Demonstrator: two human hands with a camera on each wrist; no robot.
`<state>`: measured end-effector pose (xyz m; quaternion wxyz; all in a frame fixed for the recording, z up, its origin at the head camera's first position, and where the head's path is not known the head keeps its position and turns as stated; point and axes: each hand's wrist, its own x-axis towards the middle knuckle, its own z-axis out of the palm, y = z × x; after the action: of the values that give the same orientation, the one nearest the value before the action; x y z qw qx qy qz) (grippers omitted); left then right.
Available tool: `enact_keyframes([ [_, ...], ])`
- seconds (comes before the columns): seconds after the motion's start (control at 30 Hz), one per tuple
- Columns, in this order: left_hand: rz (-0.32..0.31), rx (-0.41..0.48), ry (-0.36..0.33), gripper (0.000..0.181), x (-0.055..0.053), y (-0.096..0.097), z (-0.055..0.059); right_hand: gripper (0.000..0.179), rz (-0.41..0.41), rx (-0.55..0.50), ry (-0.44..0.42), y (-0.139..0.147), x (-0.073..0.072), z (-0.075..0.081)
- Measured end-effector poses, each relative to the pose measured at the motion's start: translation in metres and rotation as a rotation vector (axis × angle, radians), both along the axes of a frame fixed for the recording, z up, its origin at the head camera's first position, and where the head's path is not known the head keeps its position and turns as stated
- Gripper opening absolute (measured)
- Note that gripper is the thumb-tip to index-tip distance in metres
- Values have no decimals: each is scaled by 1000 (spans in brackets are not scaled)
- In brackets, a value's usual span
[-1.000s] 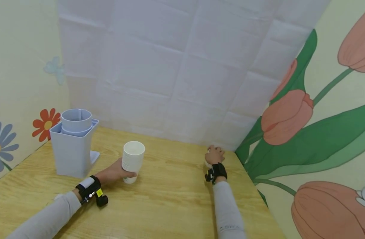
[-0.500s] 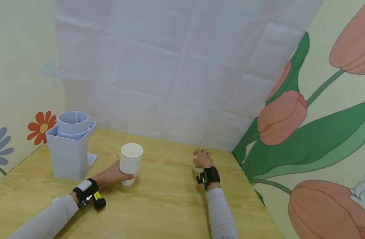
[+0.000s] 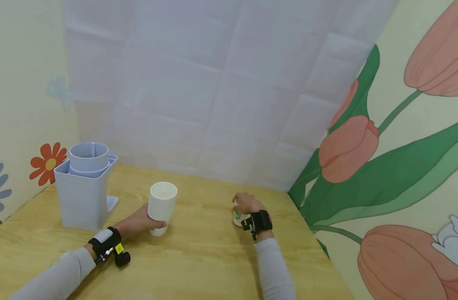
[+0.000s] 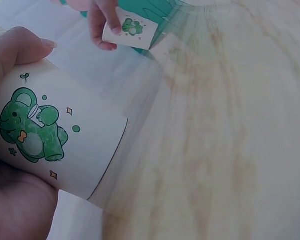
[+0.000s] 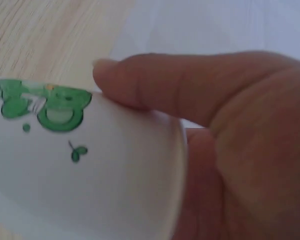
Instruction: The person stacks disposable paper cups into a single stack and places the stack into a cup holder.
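A tall stack of nested white paper cups [image 3: 162,200] stands upright in my left hand [image 3: 136,223], which grips it around the lower half. The left wrist view shows a green bear printed on the stack's lowest cup [image 4: 85,135]. Over to the right, my right hand [image 3: 248,203] holds a single paper cup [image 3: 238,217] near its rim from above. Thumb and fingers pinch that paper cup [image 5: 125,165] in the right wrist view, beside a similar green print. Whether its base touches the table cannot be told. A gap of bare table separates the two hands.
A pale blue square holder [image 3: 80,200] with a round blue container [image 3: 88,157] in its top stands on the wooden table [image 3: 198,266] at the left. A white sheet [image 3: 176,83] hangs behind. A tulip-patterned wall [image 3: 364,200] borders the right side.
My right hand has moved left and nearer to me with the single paper cup, so more of its print shows. My left hand keeps its grip on the stack. The head view has shifted slightly.
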<state>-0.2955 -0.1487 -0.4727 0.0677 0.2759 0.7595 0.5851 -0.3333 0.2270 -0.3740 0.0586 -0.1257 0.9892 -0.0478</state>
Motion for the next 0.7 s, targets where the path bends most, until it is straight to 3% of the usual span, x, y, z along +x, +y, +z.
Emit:
enact_keyframes([
  [0.53,-11,11,14,74,-1,1,-2,42,124,-107,-88,-43,14,-2],
  [0.7,-15,25,0,72,1,2,1,43,213,-154,-79,-52,15,-2],
])
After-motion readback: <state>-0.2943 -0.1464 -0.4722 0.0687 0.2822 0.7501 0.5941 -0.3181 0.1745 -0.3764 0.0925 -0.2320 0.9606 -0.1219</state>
